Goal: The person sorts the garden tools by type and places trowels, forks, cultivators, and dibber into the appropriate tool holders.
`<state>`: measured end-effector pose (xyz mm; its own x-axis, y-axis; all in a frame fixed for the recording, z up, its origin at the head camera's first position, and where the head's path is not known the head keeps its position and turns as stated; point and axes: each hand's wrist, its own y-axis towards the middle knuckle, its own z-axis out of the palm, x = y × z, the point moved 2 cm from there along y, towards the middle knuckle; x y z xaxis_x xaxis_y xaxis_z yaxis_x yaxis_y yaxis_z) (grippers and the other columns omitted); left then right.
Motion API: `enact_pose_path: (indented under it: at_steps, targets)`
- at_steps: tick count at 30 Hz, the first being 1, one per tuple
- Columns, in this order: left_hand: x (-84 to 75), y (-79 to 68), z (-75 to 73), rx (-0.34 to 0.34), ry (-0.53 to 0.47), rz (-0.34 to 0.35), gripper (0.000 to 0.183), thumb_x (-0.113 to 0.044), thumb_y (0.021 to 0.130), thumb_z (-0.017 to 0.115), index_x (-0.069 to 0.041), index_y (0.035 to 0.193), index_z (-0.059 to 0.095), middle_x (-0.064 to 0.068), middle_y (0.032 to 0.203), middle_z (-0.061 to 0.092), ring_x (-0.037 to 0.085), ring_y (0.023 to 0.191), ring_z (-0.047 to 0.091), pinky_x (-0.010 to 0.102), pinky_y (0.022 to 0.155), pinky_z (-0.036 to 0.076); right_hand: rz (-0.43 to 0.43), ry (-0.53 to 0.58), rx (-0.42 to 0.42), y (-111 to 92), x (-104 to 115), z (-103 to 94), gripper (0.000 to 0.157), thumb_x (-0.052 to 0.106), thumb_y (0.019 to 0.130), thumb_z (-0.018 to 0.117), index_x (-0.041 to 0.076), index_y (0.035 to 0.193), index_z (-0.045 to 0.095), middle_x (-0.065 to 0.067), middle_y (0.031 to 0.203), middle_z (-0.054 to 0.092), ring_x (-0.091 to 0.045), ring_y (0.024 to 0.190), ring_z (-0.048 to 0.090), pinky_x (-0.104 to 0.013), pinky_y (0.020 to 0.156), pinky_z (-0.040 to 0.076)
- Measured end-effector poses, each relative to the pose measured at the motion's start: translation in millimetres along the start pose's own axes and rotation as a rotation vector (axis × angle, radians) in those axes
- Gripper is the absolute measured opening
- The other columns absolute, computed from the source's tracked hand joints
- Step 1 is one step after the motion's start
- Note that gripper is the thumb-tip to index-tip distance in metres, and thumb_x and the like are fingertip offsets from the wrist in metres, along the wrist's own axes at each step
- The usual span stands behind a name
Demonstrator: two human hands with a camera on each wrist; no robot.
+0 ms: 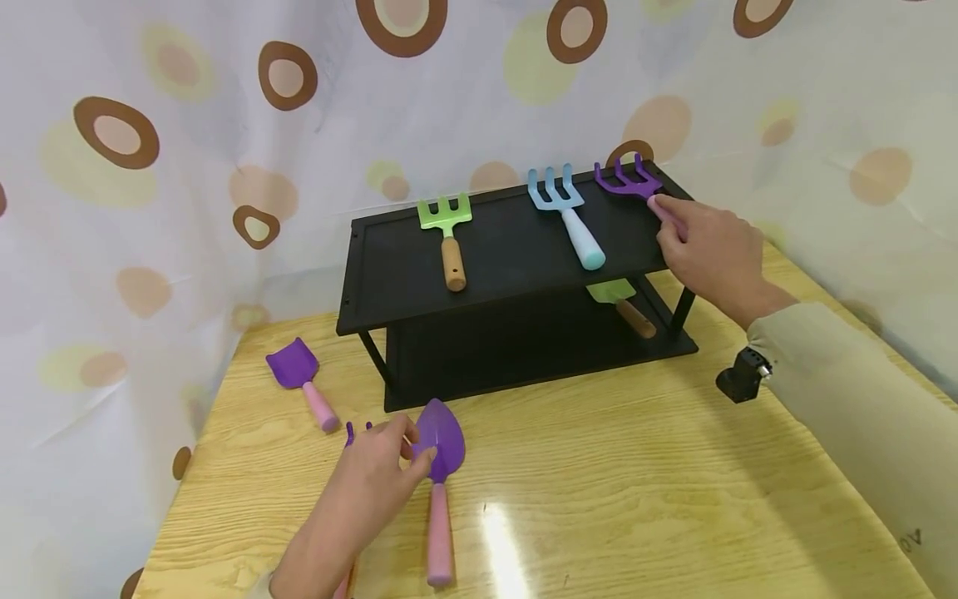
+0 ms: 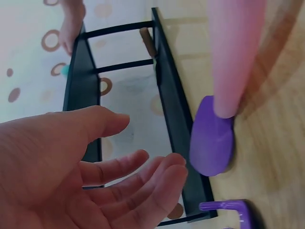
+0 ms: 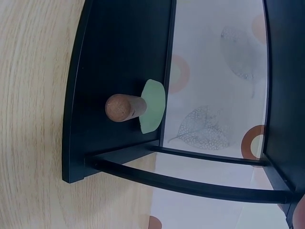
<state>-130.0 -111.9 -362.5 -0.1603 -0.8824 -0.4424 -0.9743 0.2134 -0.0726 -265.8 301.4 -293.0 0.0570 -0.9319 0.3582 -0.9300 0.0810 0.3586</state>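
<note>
My right hand (image 1: 714, 249) grips the pink handle of a purple hand rake (image 1: 632, 188), which lies at the right end of the black rack's top shelf (image 1: 501, 241). Over the table, my left hand (image 1: 374, 478) hovers with fingers loosely bent and nothing between them. Beside it lies a purple trowel (image 1: 447, 433) with a pink handle. A second purple rake (image 1: 349, 433) is mostly hidden under that hand and forearm. In the left wrist view, the left thumb stands apart from the fingers (image 2: 167, 186). Only an edge of the right hand (image 3: 299, 214) shows in the right wrist view.
A light blue rake (image 1: 576, 233) and a green rake (image 1: 452, 262) with a wooden handle lie on the top shelf. A green shovel (image 3: 152, 107) is on the lower shelf, at the right. Left of the rack, a purple shovel (image 1: 293, 363) lies on the wooden table (image 1: 599, 482).
</note>
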Motion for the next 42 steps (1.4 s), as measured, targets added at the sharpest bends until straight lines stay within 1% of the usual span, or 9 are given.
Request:
enact_pose_path:
  at_steps: [5, 9, 12, 16, 23, 26, 30, 36, 42]
  targets:
    - [6.6, -9.2, 13.1, 0.085, 0.015, -0.04, 0.033, -0.033, 0.088, 0.074, -0.007, 0.104, 0.061, 0.007, 0.09, 0.066, 0.016, 0.078, 0.061, 0.031, 0.065, 0.051, -0.006, -0.002, -0.004, 0, 2, -1.1, 0.05, 0.033, 0.1, 0.033, 0.024, 0.147, 0.048, -0.027, 0.129, 0.061, -0.047, 0.087, 0.062, -0.038, 0.043, 0.034]
    - [9.4, -16.8, 25.8, 0.158, -0.002, -0.076, 0.042, -0.035, 0.088, 0.073, -0.004, 0.111, 0.057, 0.005, 0.082, 0.059, 0.015, 0.07, 0.056, 0.028, 0.059, 0.046, -0.004, -0.003, -0.004, -2, 2, -1.5, 0.05, 0.032, 0.1, 0.033, 0.024, 0.147, 0.049, -0.027, 0.128, 0.062, -0.047, 0.086, 0.062, -0.038, 0.044, 0.034]
    - [10.3, -22.3, 34.5, 0.181, 0.004, -0.1, 0.048, -0.036, 0.085, 0.074, -0.002, 0.113, 0.054, 0.004, 0.073, 0.052, 0.016, 0.065, 0.051, 0.028, 0.056, 0.042, -0.006, -0.003, -0.006, -2, 2, -1.2, 0.05, 0.032, 0.1, 0.033, 0.024, 0.147, 0.048, -0.027, 0.127, 0.062, -0.045, 0.083, 0.062, -0.038, 0.044, 0.033]
    - [10.6, -30.7, 41.1, 0.189, 0.032, -0.101, 0.053, -0.04, 0.08, 0.076, 0.0, 0.106, 0.051, 0.003, 0.069, 0.05, 0.015, 0.062, 0.05, 0.028, 0.055, 0.042, -0.007, -0.003, 0.002, 0, 3, -1.6, 0.05, 0.033, 0.101, 0.033, 0.024, 0.148, 0.047, -0.025, 0.131, 0.06, -0.046, 0.086, 0.062, -0.038, 0.044, 0.034]
    - [11.1, -36.4, 46.1, 0.271, 0.02, -0.113, 0.055, -0.048, 0.084, 0.071, 0.002, 0.099, 0.053, 0.005, 0.067, 0.052, 0.016, 0.061, 0.051, 0.029, 0.056, 0.043, -0.001, -0.013, 0.017, 2, 3, -2.4, 0.051, 0.032, 0.101, 0.032, 0.024, 0.149, 0.046, -0.024, 0.137, 0.056, -0.05, 0.098, 0.062, -0.04, 0.048, 0.039]
    - [13.6, -36.0, 47.2, 0.289, -0.017, -0.113, 0.043, -0.043, 0.085, 0.07, -0.003, 0.096, 0.056, 0.003, 0.069, 0.054, 0.015, 0.063, 0.052, 0.029, 0.059, 0.044, 0.005, -0.012, 0.024, 1, 2, -2.9, 0.051, 0.032, 0.101, 0.032, 0.024, 0.149, 0.046, -0.024, 0.137, 0.055, -0.051, 0.099, 0.061, -0.041, 0.048, 0.039]
    - [15.4, -38.7, 48.2, 0.288, -0.132, -0.109, 0.029, -0.032, 0.086, 0.069, -0.007, 0.095, 0.056, 0.002, 0.069, 0.056, 0.012, 0.055, 0.056, 0.028, 0.051, 0.047, 0.006, -0.01, 0.019, 1, 2, -4.0, 0.051, 0.032, 0.1, 0.032, 0.024, 0.148, 0.047, -0.025, 0.135, 0.057, -0.051, 0.097, 0.061, -0.042, 0.049, 0.039]
    - [16.7, -40.8, 48.8, 0.326, -0.281, -0.104, 0.025, -0.025, 0.089, 0.067, -0.005, 0.097, 0.056, 0.004, 0.068, 0.056, 0.013, 0.043, 0.057, 0.031, 0.042, 0.05, -0.005, -0.006, 0.024, 2, 2, -2.8, 0.051, 0.033, 0.101, 0.032, 0.024, 0.148, 0.047, -0.025, 0.136, 0.057, -0.051, 0.101, 0.062, -0.04, 0.047, 0.038]
    - [18.7, -38.7, 47.3, 0.368, -0.345, -0.095, 0.025, -0.023, 0.091, 0.068, -0.003, 0.101, 0.057, 0.004, 0.073, 0.058, 0.012, 0.051, 0.062, 0.027, 0.047, 0.053, 0.002, -0.01, 0.018, 1, 1, -1.5, 0.05, 0.032, 0.101, 0.032, 0.025, 0.148, 0.047, -0.025, 0.136, 0.056, -0.052, 0.1, 0.061, -0.041, 0.048, 0.039]
